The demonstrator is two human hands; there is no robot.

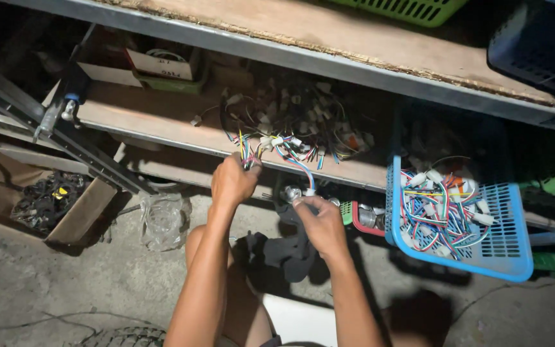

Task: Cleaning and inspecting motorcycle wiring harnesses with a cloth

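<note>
- Two hands work one bundle of multicoloured insulated wires with white plastic connectors, which lies at the front edge of the wooden shelf.
- Left hand: fist closed on the wire ends.
- Right hand: fingers pinched on a small silvery metal part (kind unclear).
- Step, as judged: separating one lead; next calls for a steady pull.
- Blue perforated plastic basket, right; open brown cardboard box, floor left; white-labelled carton, shelf rear.

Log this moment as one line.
left hand: gripping wire bundle | right hand: pinching small connector | blue basket: right

Workshop: rough wooden shelf, wire tangles, parts basket
</note>
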